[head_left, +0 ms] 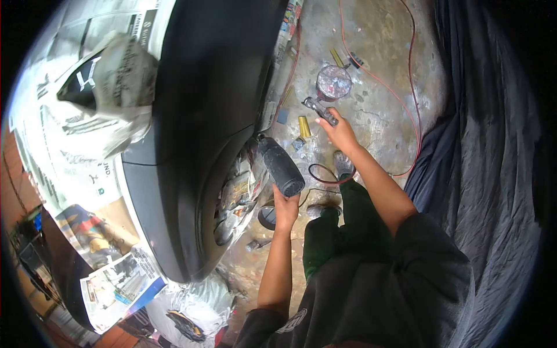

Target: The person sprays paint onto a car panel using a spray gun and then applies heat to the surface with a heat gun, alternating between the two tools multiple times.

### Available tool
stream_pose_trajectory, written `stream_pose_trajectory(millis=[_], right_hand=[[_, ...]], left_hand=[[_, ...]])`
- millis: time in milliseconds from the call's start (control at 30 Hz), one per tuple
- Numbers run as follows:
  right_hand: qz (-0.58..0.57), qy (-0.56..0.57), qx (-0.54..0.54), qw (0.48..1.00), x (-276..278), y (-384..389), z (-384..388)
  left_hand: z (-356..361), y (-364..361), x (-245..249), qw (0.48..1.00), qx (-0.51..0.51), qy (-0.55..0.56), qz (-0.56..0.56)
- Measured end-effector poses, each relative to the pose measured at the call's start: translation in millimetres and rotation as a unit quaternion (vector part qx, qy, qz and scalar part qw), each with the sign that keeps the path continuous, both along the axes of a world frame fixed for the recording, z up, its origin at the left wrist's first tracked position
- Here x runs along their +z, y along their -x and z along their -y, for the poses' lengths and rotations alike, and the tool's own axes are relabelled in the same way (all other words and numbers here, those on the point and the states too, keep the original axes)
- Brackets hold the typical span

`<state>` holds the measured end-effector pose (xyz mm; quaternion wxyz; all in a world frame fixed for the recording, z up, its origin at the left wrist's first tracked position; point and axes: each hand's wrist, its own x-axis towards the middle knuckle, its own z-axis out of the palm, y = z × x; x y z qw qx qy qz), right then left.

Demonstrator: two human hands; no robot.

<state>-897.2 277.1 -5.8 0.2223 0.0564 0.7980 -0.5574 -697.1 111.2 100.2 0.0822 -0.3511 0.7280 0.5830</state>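
Observation:
My left hand (pixel 285 211) is closed around the handle of a black hair dryer (pixel 280 165), whose barrel tilts up and left toward the dark car panel (pixel 200 87). Its narrow front end comes close to the curved wheel arch. Farther forward, my right hand (pixel 338 130) grips a short grey metal tool (pixel 319 110), held over the floor; I cannot tell its exact kind. Just left of that hand, a yellow strip (pixel 304 126) lies on the ground. A paint-stained round can (pixel 333 82) stands beyond the tool.
Newspaper (pixel 96 168) and plastic cover the car at left; more paper (pixel 238 188) fills the wheel arch. A red hose (pixel 416 104) curves over the stained floor, with a dark hose loop (pixel 325 181) near my feet. Dark sheeting (pixel 487 151) hangs at right.

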Motion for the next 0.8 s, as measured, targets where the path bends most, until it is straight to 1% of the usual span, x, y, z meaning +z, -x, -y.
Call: stream_pose_trajectory(millis=[33, 133, 200, 233, 300, 367, 400, 467, 567, 633, 667, 700, 733, 767, 800], right_hand=[[0.000, -0.006, 0.010, 1.000, 8.3, -1.3, -2.2], [0.029, -0.042, 0.090, 0.995, 41.2, -8.9, -7.2], [0.050, -0.055, 0.149, 0.986, 63.8, -13.5, -9.0], [0.097, -0.017, 0.157, 0.983, 69.9, -16.6, -8.5], [0.086, 0.011, 0.211, 0.974, 81.2, -16.4, -10.1], [0.086, 0.016, 0.248, 0.965, 90.9, -10.7, -9.9], [0.052, 0.003, 0.241, 0.969, 91.8, -7.2, -8.9], [-0.017, -0.020, 0.228, 0.973, 92.8, 0.2, -5.6], [-0.033, -0.069, 0.173, 0.982, 106.1, 19.9, 0.2], [-0.061, -0.072, 0.108, 0.990, 105.7, 27.0, 2.8], [-0.074, -0.073, 0.076, 0.992, 105.0, 29.1, 4.2], [-0.075, -0.049, 0.059, 0.994, 106.6, 30.0, 5.4], [-0.079, -0.056, 0.068, 0.993, 108.3, 28.7, 5.7], [-0.084, -0.063, 0.079, 0.991, 110.0, 25.4, 6.1], [-0.088, -0.070, 0.092, 0.989, 112.4, 20.4, 8.1]], left_hand=[[-1.5, -0.2, 5.3, 1.000, 0.007, 0.006, 0.000], [-3.5, -1.8, 17.3, 1.000, 0.019, 0.020, 0.001], [1.7, -9.3, 14.3, 1.000, 0.011, 0.028, 0.000], [4.7, -15.1, 11.9, 0.999, 0.015, 0.034, 0.021], [8.5, -25.7, 9.7, 0.997, 0.021, 0.044, 0.061], [8.2, -30.7, 7.1, 0.998, 0.020, 0.053, 0.015], [8.9, -31.8, 4.5, 0.998, 0.020, 0.058, -0.009], [11.0, -31.4, -3.4, 0.999, 0.031, 0.037, 0.000], [13.3, -20.3, -4.2, 0.999, 0.020, 0.016, -0.028], [14.8, -15.9, -12.6, 0.998, 0.010, 0.002, -0.065], [15.2, -15.6, -17.8, 0.997, 0.016, 0.012, -0.071], [15.4, -17.5, -21.2, 0.997, 0.023, 0.023, -0.076], [15.3, -21.7, -24.0, 0.996, 0.032, 0.034, -0.080], [14.6, -28.8, -25.6, 0.996, 0.039, 0.019, -0.081], [11.4, -31.4, -9.8, 0.995, 0.049, 0.004, -0.083]])
